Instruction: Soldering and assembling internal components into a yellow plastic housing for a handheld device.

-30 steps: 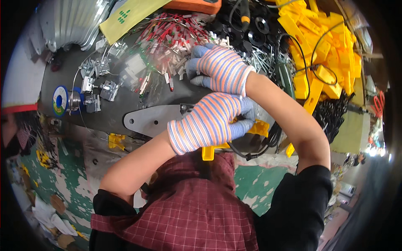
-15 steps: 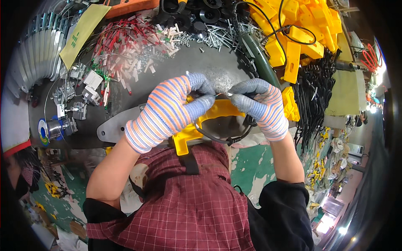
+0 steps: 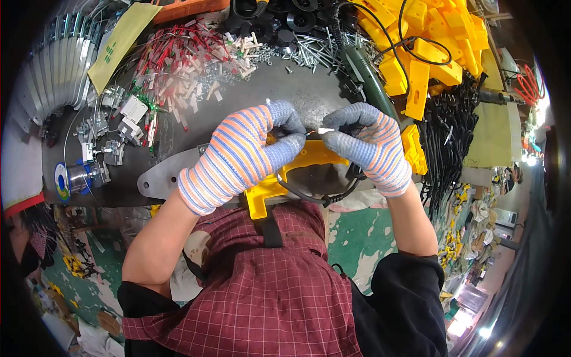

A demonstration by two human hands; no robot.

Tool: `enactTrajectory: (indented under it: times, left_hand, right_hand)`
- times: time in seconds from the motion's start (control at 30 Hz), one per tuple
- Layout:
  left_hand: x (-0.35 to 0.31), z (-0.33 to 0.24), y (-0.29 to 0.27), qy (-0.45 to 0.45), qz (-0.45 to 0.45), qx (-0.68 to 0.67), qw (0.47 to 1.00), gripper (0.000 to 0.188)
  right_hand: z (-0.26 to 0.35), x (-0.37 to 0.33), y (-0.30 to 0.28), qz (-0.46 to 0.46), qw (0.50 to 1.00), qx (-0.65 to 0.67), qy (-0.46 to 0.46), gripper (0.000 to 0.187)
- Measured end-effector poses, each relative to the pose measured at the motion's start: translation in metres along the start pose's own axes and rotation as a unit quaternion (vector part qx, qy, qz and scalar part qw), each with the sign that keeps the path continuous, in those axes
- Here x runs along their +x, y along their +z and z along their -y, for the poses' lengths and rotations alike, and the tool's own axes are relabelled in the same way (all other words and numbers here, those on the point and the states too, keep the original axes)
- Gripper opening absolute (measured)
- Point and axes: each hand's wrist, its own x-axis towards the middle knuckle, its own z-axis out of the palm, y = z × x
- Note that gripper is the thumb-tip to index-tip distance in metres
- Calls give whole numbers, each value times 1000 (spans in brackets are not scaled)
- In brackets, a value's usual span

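Both my hands wear striped gloves with grey-blue fingertips, held close together over the bench. Thumb and forefinger of my left hand (image 3: pixel 238 154) pinch a thin wire (image 3: pixel 310 132), whose end points toward the other hand. Between the fingertips of my right hand (image 3: pixel 372 146) is a small white sleeve-like piece (image 3: pixel 325 130), its tip almost at the wire; whether they touch I cannot tell. Just below lies a yellow plastic handle housing (image 3: pixel 306 156), partly covered by my left hand. A black cord (image 3: pixel 306 198) runs along its near side.
A flat grey metal plate (image 3: pixel 160 177) lies left of the housing. Farther back are red-wired parts with white ends (image 3: pixel 184 71), screws (image 3: pixel 315 50), a dark green tool (image 3: pixel 369 80) and piled yellow housings (image 3: pixel 440 53). Black cords (image 3: pixel 449 131) hang at right; a solder spool (image 3: pixel 72 178) stands left.
The white piece shows more plainly at my right fingertips, which have shifted slightly. My left hand stays nearly still, and the housing has not visibly moved.
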Motion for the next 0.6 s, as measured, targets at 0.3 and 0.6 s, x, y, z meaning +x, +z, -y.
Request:
enactTrajectory:
  times: [0.3, 0.6]
  left_hand:
    - [-1, 0, 0, 3, -11, 20, 1000, 12]
    - [0, 4, 1, 24, -9, 30, 999, 14]
  right_hand:
    - [7, 1, -3, -7, 998, -65, 3, 20]
    - [6, 3, -3, 11, 998, -68, -3, 22]
